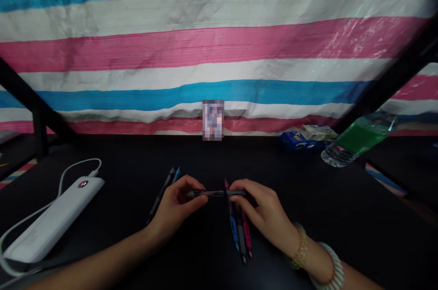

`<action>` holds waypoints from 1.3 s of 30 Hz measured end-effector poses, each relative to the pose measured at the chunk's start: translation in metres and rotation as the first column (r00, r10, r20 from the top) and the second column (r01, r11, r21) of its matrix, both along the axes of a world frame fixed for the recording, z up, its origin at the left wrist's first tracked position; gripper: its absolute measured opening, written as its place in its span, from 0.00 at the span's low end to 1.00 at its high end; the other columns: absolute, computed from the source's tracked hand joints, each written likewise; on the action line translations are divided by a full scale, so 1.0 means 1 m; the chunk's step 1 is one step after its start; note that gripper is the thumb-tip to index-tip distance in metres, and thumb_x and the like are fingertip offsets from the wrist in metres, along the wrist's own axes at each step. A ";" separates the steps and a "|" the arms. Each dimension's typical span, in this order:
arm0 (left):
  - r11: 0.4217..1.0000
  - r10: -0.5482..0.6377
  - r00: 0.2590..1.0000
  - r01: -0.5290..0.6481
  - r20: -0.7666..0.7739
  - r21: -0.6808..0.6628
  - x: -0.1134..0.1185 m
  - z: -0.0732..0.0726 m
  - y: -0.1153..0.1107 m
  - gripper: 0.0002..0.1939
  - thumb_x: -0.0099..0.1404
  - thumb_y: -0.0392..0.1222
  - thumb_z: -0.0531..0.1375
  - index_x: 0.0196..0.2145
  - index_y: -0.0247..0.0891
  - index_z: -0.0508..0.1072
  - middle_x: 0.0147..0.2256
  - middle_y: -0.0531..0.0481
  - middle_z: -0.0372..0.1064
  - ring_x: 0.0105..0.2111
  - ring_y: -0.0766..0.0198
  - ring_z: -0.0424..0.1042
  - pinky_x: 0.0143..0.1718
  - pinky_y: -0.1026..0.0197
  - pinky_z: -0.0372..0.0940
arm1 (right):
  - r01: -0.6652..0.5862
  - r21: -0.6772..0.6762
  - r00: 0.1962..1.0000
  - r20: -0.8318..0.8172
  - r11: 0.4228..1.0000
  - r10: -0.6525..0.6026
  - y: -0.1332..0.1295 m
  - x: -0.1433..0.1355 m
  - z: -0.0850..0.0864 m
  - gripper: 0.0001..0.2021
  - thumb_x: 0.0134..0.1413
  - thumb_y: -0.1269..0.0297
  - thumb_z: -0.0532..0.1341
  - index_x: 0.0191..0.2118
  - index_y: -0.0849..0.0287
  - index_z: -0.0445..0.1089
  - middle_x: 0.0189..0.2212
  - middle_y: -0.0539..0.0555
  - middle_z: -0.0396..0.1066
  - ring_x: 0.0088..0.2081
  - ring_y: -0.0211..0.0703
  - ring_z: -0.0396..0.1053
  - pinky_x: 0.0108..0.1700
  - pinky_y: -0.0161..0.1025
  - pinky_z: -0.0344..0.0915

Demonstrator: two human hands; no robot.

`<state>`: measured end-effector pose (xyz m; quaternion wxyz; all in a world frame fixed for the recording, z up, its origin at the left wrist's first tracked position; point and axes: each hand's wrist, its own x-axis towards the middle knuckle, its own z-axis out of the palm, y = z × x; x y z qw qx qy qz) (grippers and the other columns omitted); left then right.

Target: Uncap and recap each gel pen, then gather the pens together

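A dark pen with a clear barrel (215,193) lies sideways between my two hands. My left hand (176,201) pinches its left end between thumb and fingers. My right hand (262,201) is closed on its grey right end. Below and partly behind my right hand lie a blue pen (234,228), a grey-black pen (241,237) and a pink pen (247,235), side by side, their upper parts partly hidden. Just left of my left hand are a black pen (160,195) and another blue pen (176,174), the latter mostly covered by that hand.
At the left sits a white power bank (56,219) with a white cable (61,179). A tilted clear bottle with a green label (362,137) is at the right, beside a blue packet (296,141) and a small box (318,132). A blurred card (213,121) stands at the back edge of the black table (137,153).
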<state>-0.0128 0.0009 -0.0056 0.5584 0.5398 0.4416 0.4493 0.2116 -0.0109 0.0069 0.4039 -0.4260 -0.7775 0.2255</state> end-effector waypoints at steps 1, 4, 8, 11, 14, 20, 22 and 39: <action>1.000 -0.006 1.000 0.006 -0.001 0.004 0.000 0.000 0.000 0.10 0.54 0.39 0.69 0.31 0.38 0.72 0.34 0.53 0.71 0.34 0.66 0.69 0.35 0.66 0.63 | -0.005 0.006 1.000 0.018 1.000 0.005 0.000 0.000 0.000 0.04 0.62 0.69 0.59 0.40 0.56 0.71 0.33 0.51 0.73 0.35 0.41 0.71 0.39 0.37 0.64; 1.000 -0.021 1.000 0.021 -0.009 0.011 0.000 0.000 -0.001 0.10 0.54 0.39 0.69 0.31 0.38 0.72 0.34 0.52 0.72 0.35 0.65 0.70 0.36 0.65 0.63 | -0.012 0.000 0.998 0.063 1.000 0.012 0.000 0.002 -0.001 0.07 0.65 0.65 0.57 0.37 0.57 0.71 0.30 0.51 0.72 0.32 0.41 0.70 0.36 0.37 0.63; 1.000 0.000 0.999 0.001 -0.037 0.006 0.000 0.003 -0.001 0.10 0.54 0.40 0.69 0.31 0.38 0.72 0.32 0.53 0.71 0.31 0.67 0.69 0.32 0.67 0.62 | -0.035 -0.038 0.993 0.108 0.999 0.039 0.000 0.001 0.002 0.08 0.66 0.65 0.54 0.39 0.56 0.70 0.31 0.51 0.71 0.33 0.42 0.69 0.37 0.37 0.62; 0.999 0.025 0.999 -0.026 -0.023 -0.035 -0.001 0.003 -0.002 0.10 0.55 0.41 0.68 0.32 0.38 0.71 0.28 0.55 0.70 0.25 0.70 0.66 0.26 0.69 0.60 | -0.044 -0.087 0.990 0.132 0.995 0.055 -0.001 0.001 0.004 0.08 0.64 0.70 0.55 0.47 0.56 0.63 0.35 0.51 0.70 0.35 0.42 0.69 0.39 0.38 0.62; 0.998 0.036 0.999 -0.036 0.005 -0.054 -0.001 0.002 -0.001 0.10 0.55 0.41 0.68 0.32 0.38 0.71 0.28 0.55 0.70 0.25 0.70 0.65 0.25 0.70 0.59 | -0.027 -0.121 0.985 0.168 0.992 0.047 0.000 0.001 0.004 0.06 0.63 0.74 0.53 0.43 0.57 0.59 0.31 0.50 0.66 0.30 0.40 0.66 0.34 0.37 0.61; 0.997 0.022 0.999 -0.019 0.042 -0.076 -0.001 -0.001 0.001 0.11 0.54 0.41 0.69 0.32 0.38 0.71 0.28 0.54 0.71 0.24 0.70 0.66 0.25 0.69 0.60 | -0.038 -0.054 0.969 0.243 0.998 0.050 0.002 0.003 0.003 0.12 0.69 0.64 0.49 0.33 0.57 0.64 0.28 0.51 0.65 0.32 0.43 0.65 0.34 0.38 0.59; 0.997 0.031 0.999 -0.029 0.038 -0.070 0.000 -0.001 0.001 0.11 0.55 0.41 0.69 0.32 0.38 0.71 0.27 0.55 0.70 0.25 0.71 0.66 0.25 0.70 0.60 | -0.052 -0.067 0.976 0.208 0.996 0.065 0.001 0.003 0.004 0.07 0.68 0.65 0.50 0.41 0.56 0.65 0.32 0.52 0.68 0.34 0.43 0.66 0.37 0.39 0.60; 0.993 0.105 0.994 -0.103 0.021 -0.051 -0.003 -0.003 0.002 0.11 0.54 0.43 0.69 0.32 0.39 0.71 0.28 0.55 0.70 0.26 0.69 0.67 0.27 0.68 0.60 | 0.017 -0.055 0.990 0.138 0.998 -0.010 0.004 0.005 0.002 0.03 0.66 0.69 0.54 0.39 0.56 0.63 0.31 0.50 0.67 0.31 0.40 0.66 0.35 0.36 0.60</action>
